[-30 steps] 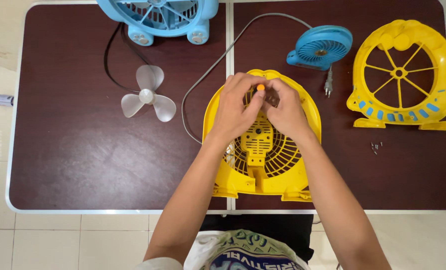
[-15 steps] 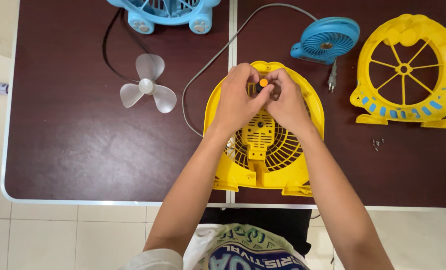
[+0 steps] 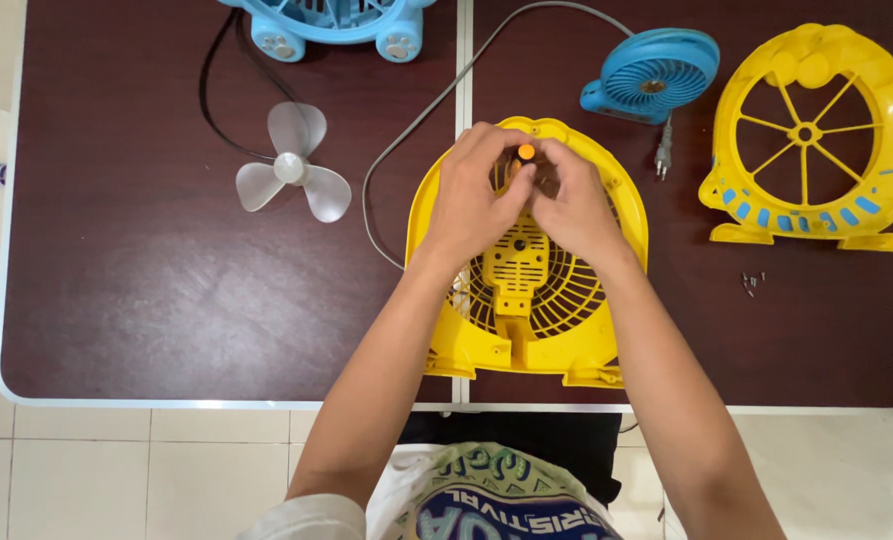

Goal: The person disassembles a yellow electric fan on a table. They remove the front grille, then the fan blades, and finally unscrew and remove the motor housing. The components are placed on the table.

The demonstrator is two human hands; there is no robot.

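A yellow fan housing with a rear grille lies flat on the dark brown table, close to the front edge. Both my hands meet over its upper part. My left hand and my right hand pinch a small tool with an orange end held upright above the housing. What lies under the fingers is hidden. A grey power cord runs from the housing toward the back of the table.
A translucent white fan blade lies at the left. A blue fan body stands at the back edge, a small blue fan at back right. A yellow front guard lies at far right, with small screws beside it.
The hands stay together over the housing top; the orange-ended tool has shifted slightly up between the fingers. The camera view has drifted a little.
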